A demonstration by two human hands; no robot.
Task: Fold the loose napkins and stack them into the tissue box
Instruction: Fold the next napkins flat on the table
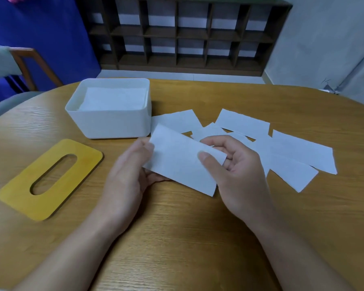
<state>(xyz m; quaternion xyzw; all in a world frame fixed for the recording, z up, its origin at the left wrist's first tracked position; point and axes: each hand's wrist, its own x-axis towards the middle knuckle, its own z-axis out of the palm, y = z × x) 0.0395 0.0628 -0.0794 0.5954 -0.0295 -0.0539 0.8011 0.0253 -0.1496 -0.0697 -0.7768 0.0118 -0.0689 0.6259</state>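
A folded white napkin (178,162) is held just above the table between both hands. My left hand (128,171) grips its left end, thumb on top and fingers under it. My right hand (235,164) pinches its right end, thumb pressing on the top face. The white tissue box (111,124) stands open at the back left, with folded napkins (114,98) stacked inside. Several loose napkins (282,152) lie overlapping on the table to the right of the box, behind and beside my right hand.
The yellow box lid (23,198) with an oval slot lies flat on the wooden table (177,238) at the left. A wooden chair (29,61) stands behind the table's left edge, and a dark shelf unit (183,34) lines the far wall.
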